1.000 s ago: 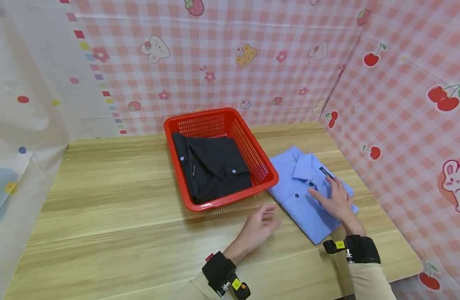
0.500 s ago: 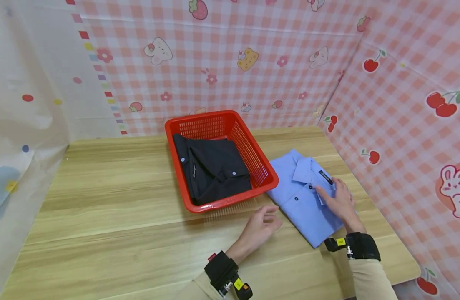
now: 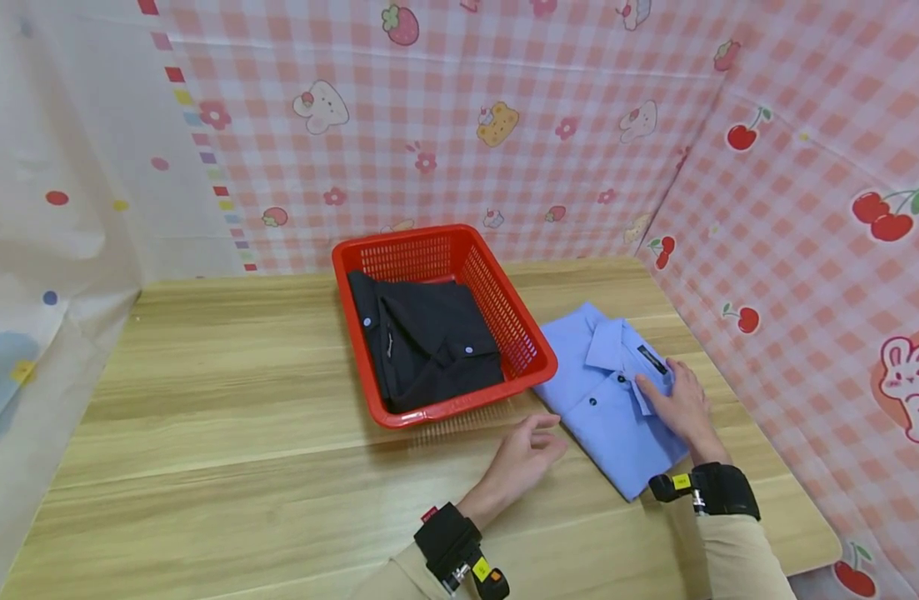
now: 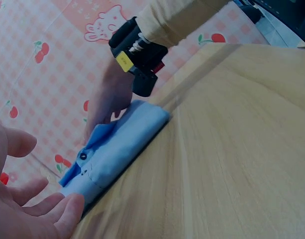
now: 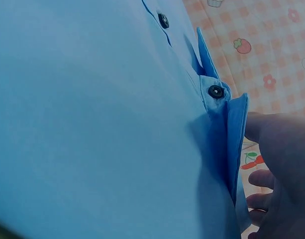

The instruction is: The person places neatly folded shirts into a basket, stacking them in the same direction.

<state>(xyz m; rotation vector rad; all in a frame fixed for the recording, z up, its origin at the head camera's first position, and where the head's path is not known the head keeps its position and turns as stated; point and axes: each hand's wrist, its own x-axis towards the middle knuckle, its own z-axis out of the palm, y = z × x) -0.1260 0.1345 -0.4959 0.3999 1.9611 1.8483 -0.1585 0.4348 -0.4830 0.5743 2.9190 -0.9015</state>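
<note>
A folded light blue shirt (image 3: 612, 425) with a collar and dark buttons lies on the table, right of the red basket. My right hand (image 3: 684, 408) is at its right edge beside the collar, with the thumb near the collar flap; in the right wrist view the fingers (image 5: 261, 201) lie along the shirt's side. Whether they press on the cloth is hard to tell. Close to the shirt's left edge, my left hand (image 3: 522, 458) hovers with loosely bent fingers and holds nothing. The left wrist view shows its fingers (image 4: 67, 211) near the shirt's edge.
The red plastic basket (image 3: 357, 354) stands left of the shirt, close against its edge. A folded black shirt (image 3: 429, 342) lies inside it. Behind the wooden table (image 3: 227, 433) hangs a pink checked cloth (image 3: 429, 100), which also covers the right side.
My right hand has shifted from over the shirt's collar area outward to its right edge. The left hand has barely moved, and the head view has tilted slightly.
</note>
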